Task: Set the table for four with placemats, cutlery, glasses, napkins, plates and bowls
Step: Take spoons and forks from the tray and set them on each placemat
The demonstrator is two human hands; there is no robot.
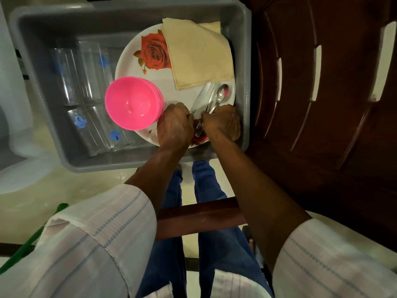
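Currently the cutlery (214,97) is at the near right of a rose-printed plate (159,76), its tips pointing far. The left hand (175,123) curls round the handle of a knife (200,96). The right hand (223,122), just beside it, is curled round the handles of the rest, a spoon (222,93) among them. Stacked pink bowls (131,102) sit on the plate's left and folded napkins (197,54) on its far right. Glasses (86,72) are further left in the same grey tub (129,163), and a brown chair (322,82) stands to the right.

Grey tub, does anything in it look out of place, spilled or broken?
Nothing spilled or broken. The glasses appear to lie on their sides in the grey tub, and the folded napkins overhang the rim of the plate. The left hand and right hand hold the cutlery.
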